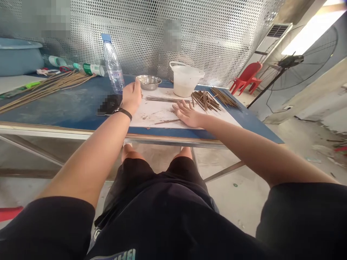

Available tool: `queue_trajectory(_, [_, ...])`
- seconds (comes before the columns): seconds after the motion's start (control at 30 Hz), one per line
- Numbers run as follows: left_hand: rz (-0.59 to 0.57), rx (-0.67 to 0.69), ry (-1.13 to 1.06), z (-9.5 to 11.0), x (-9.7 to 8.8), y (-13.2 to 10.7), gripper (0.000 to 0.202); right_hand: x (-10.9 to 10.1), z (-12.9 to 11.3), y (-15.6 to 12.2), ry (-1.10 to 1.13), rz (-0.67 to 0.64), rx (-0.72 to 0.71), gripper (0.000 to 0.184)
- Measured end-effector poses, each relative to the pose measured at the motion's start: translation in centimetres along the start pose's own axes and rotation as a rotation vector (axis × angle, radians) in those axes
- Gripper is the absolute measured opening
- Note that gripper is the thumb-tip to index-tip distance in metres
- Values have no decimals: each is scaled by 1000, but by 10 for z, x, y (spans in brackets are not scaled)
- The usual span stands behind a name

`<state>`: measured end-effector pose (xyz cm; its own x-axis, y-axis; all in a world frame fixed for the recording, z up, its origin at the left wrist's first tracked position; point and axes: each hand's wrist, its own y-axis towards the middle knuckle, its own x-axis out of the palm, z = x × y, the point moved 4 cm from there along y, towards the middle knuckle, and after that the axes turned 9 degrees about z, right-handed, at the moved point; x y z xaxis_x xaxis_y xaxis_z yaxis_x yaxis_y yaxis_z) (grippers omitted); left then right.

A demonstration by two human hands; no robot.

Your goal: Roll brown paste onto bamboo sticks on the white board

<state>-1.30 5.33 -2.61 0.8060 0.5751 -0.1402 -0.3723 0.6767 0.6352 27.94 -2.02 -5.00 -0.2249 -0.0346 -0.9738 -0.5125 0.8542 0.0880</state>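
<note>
My left hand (132, 96) rests curled at the far side of a white sheet (154, 117), its fingertips close to a steel bowl (148, 82). Whether it holds anything is hidden. My right hand (187, 113) lies flat on the sheet, fingers spread, holding nothing. Just beyond those fingers is a pile of thin brown sticks (205, 101). A row of thin sticks (165, 99) lies on the sheet, and a single stick (166, 122) lies beside my right hand. A black object (110, 104), blurred out, sits left of my left hand.
The blue table (76, 108) holds a clear water bottle (113, 65), a white plastic pail (185, 79), long sticks (46, 86) and a blue basin (18, 57). A perforated metal screen (217, 39) stands behind. A red chair (246, 77) and a standing fan (303, 57) are right.
</note>
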Motion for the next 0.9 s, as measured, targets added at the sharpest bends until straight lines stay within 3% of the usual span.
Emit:
queue_trajectory(0.1, [3, 55, 22, 4, 1, -1, 71, 2, 4, 15, 2, 4, 16, 101])
queue_trajectory(0.23, [-17, 10, 26, 5, -2, -2, 70, -3, 11, 59, -46, 53, 131, 87])
queue_trajectory(0.37, [4, -6, 39, 5, -6, -1, 68, -30, 13, 82, -18, 309, 181, 78])
queue_trajectory(0.53, [-17, -27, 56, 4, -6, -1, 55, -68, 21, 54, 38, 605, 210, 59])
queue_trajectory(0.67, [-61, -10, 96, 9, -7, -3, 52, -75, 41, 9, 173, 727, 220, 37])
queue_trajectory(0.8, [-63, -12, 90, 11, -12, -4, 48, -61, 68, -25, 268, 643, 295, 31])
queue_trajectory(0.9, [-60, -44, 85, 10, -13, -4, 44, -53, 77, -30, 259, 558, 262, 19])
